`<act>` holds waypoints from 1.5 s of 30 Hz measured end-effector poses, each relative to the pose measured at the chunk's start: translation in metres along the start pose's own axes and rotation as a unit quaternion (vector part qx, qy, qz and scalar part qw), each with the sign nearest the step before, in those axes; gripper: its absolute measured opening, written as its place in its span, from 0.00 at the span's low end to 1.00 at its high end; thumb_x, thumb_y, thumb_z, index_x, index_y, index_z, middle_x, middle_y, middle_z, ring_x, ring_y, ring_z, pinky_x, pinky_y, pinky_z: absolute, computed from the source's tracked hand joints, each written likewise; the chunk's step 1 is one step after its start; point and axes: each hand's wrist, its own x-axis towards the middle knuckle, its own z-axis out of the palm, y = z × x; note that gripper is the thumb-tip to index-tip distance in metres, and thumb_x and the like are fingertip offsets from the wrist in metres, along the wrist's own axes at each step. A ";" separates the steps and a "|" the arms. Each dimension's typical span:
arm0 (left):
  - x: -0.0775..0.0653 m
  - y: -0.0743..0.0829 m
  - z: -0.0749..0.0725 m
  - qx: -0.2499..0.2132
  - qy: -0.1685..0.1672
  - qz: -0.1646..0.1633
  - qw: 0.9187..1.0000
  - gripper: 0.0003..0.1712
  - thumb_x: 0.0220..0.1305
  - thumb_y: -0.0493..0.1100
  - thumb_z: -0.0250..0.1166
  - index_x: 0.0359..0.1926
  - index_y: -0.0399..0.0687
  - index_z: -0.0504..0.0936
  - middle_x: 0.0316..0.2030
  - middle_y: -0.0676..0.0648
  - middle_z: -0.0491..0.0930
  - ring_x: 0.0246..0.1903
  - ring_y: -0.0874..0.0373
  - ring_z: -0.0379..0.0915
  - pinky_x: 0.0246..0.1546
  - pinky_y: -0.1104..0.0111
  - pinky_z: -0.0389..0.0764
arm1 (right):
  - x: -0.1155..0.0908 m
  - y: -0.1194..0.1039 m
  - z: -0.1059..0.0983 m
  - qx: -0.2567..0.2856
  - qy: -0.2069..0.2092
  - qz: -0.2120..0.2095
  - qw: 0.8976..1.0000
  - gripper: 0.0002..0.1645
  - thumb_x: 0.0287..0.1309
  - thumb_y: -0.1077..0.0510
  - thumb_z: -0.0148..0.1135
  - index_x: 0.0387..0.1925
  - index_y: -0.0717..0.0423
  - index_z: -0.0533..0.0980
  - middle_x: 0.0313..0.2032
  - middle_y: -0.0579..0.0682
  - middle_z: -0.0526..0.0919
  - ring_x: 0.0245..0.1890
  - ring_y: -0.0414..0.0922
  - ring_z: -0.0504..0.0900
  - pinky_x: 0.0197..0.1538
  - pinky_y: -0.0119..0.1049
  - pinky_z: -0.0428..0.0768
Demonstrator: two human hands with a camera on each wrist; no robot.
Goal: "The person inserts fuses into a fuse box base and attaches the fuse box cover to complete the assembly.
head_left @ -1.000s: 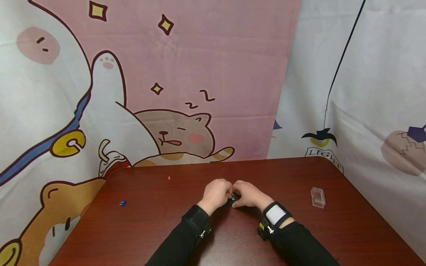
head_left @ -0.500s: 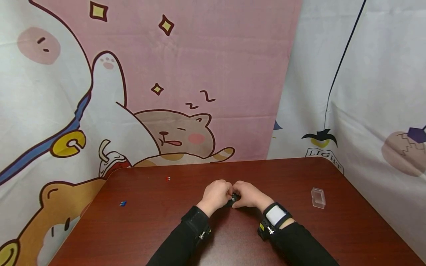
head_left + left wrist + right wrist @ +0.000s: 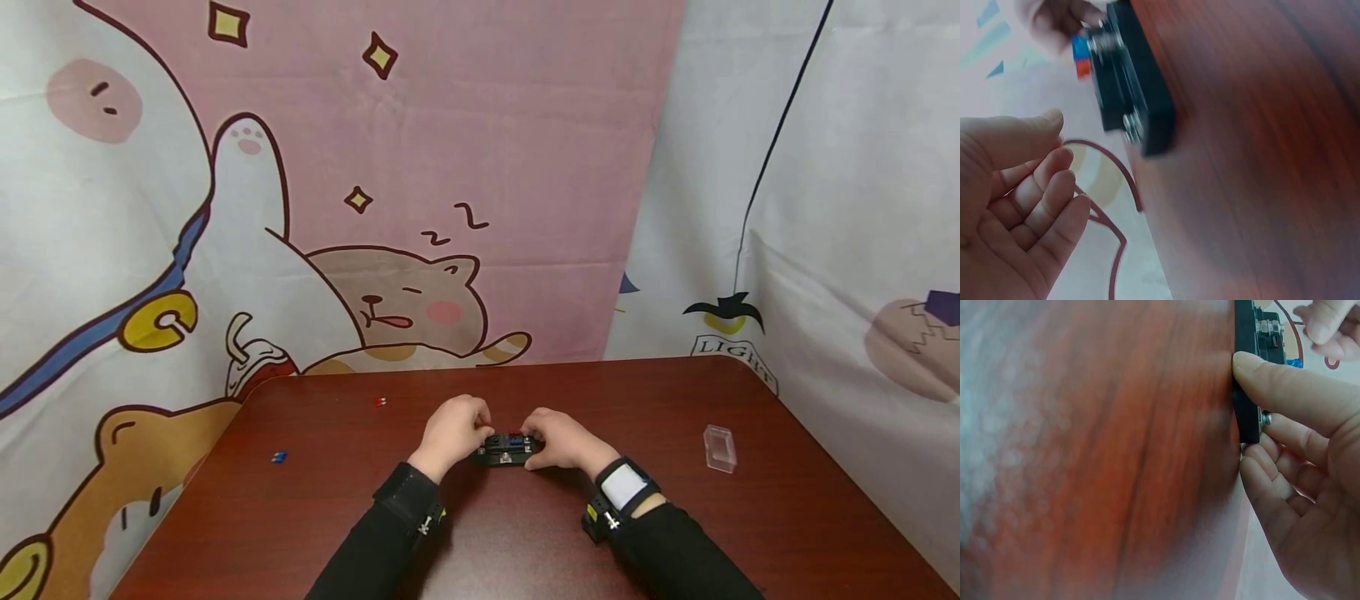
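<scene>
A black fuse block (image 3: 504,457) with metal studs lies on the table between the hands. A blue blade fuse (image 3: 1080,47) and a red blade fuse (image 3: 1083,69) stand in it. My right hand (image 3: 561,438) holds the block's right end, thumb on its near side and fingers behind; the right wrist view shows that thumb (image 3: 1272,376) pressed against the black base. Near the block's left end hovers my left hand (image 3: 450,435). Its fingers (image 3: 1047,181) are loosely bent with nothing visible between them, apart from the block in the left wrist view.
Small red pieces (image 3: 380,402) lie near the table's back edge, and small blue pieces (image 3: 279,457) lie farther left. A clear plastic cover (image 3: 720,449) rests on the right side of the brown table (image 3: 615,383). A printed cloth (image 3: 525,167) hangs behind.
My left hand has drawn away leftward from beside the right hand, so most of the fuse block now shows. The right hand stays in place on the block.
</scene>
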 end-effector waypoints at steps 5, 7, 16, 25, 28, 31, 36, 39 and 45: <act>-0.008 -0.016 -0.006 0.014 0.010 -0.008 1.000 0.09 0.54 0.41 0.76 0.27 0.51 0.82 0.25 0.54 0.75 0.26 0.60 0.70 0.28 0.66 0.73 | 0.000 0.000 0.000 0.007 -0.005 0.011 1.000 0.25 0.42 0.56 0.81 0.42 0.58 0.79 0.39 0.47 0.78 0.40 0.47 0.78 0.46 0.46 0.78; -0.010 -0.021 -0.008 0.016 0.012 -0.011 1.000 0.09 0.54 0.40 0.76 0.27 0.50 0.82 0.25 0.53 0.76 0.26 0.60 0.70 0.28 0.66 0.73 | 0.000 0.000 0.000 0.009 -0.006 0.011 1.000 0.25 0.43 0.57 0.81 0.43 0.59 0.80 0.40 0.48 0.78 0.40 0.47 0.79 0.47 0.47 0.78; -0.017 -0.045 -0.022 0.047 0.014 -0.035 0.998 0.11 0.52 0.39 0.77 0.25 0.50 0.80 0.24 0.53 0.74 0.25 0.58 0.69 0.29 0.64 0.74 | -0.002 -0.001 0.001 0.005 0.007 -0.010 1.000 0.24 0.42 0.58 0.80 0.42 0.61 0.80 0.38 0.48 0.78 0.39 0.47 0.79 0.45 0.45 0.78; -0.030 -0.075 -0.038 0.064 0.024 -0.058 0.996 0.12 0.51 0.37 0.77 0.25 0.48 0.79 0.24 0.51 0.74 0.25 0.57 0.69 0.29 0.61 0.74 | 0.001 0.000 0.001 0.008 -0.007 0.019 1.000 0.25 0.42 0.56 0.81 0.43 0.58 0.80 0.39 0.47 0.78 0.40 0.47 0.79 0.47 0.47 0.78; -0.035 -0.084 -0.043 0.067 0.019 -0.073 0.995 0.11 0.51 0.37 0.77 0.25 0.47 0.80 0.24 0.51 0.74 0.25 0.57 0.68 0.29 0.61 0.74 | 0.001 -0.001 0.001 0.011 -0.008 0.022 1.000 0.25 0.42 0.56 0.81 0.43 0.58 0.80 0.40 0.47 0.78 0.40 0.47 0.79 0.48 0.46 0.78; -0.039 -0.093 -0.049 0.070 0.016 -0.084 0.994 0.11 0.52 0.37 0.76 0.26 0.46 0.80 0.24 0.50 0.74 0.25 0.56 0.68 0.29 0.60 0.74 | 0.000 -0.002 0.001 0.014 -0.008 0.023 1.000 0.25 0.42 0.56 0.81 0.43 0.58 0.80 0.40 0.47 0.78 0.41 0.47 0.79 0.48 0.47 0.78; -0.046 -0.109 -0.060 0.078 0.013 -0.109 0.991 0.09 0.53 0.37 0.75 0.27 0.44 0.81 0.23 0.49 0.74 0.24 0.55 0.68 0.28 0.59 0.74 | 0.000 -0.002 0.001 0.013 -0.009 0.022 1.000 0.25 0.43 0.56 0.81 0.43 0.58 0.80 0.40 0.47 0.78 0.41 0.47 0.79 0.48 0.47 0.78; -0.051 -0.119 -0.066 0.082 0.012 -0.129 0.988 0.09 0.53 0.37 0.75 0.27 0.43 0.81 0.23 0.49 0.75 0.25 0.54 0.69 0.28 0.58 0.74 | 0.001 -0.001 0.001 0.012 -0.008 0.021 1.000 0.25 0.43 0.56 0.81 0.43 0.58 0.80 0.40 0.47 0.78 0.41 0.47 0.78 0.48 0.47 0.78; -0.060 -0.138 -0.080 0.105 0.009 -0.161 0.981 0.09 0.54 0.38 0.74 0.31 0.40 0.81 0.27 0.45 0.78 0.29 0.47 0.75 0.32 0.52 0.77 | 0.001 0.000 0.001 0.012 -0.007 0.022 1.000 0.25 0.42 0.56 0.81 0.43 0.57 0.80 0.40 0.47 0.78 0.41 0.46 0.78 0.48 0.46 0.78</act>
